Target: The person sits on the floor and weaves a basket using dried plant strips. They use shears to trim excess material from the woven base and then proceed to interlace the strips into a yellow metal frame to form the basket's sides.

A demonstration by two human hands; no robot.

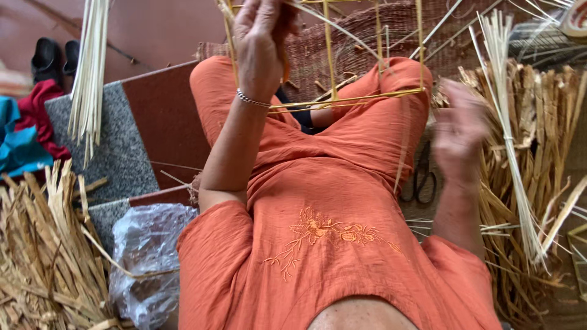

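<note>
I sit cross-legged in orange clothes. My left hand [260, 43], with a silver bracelet on the wrist, is raised over my left knee and closed around a bar of a thin yellow stick frame [342, 101] that stands across my lap. A pale strand [400, 153] runs from the frame down over my right knee. My right hand [458, 128] is blurred beside that knee, fingers loosely apart, and I see nothing in it. Black scissors [422, 174] lie on the floor just left of that hand.
A tied bundle of pale reeds [513, 153] lies on dried rush leaves [550, 110] at right. More dried leaves [43, 256] and a clear plastic bag [147, 256] sit lower left. Pale sticks [88, 73], black shoes [52, 58] and red and blue cloth [24, 134] are upper left.
</note>
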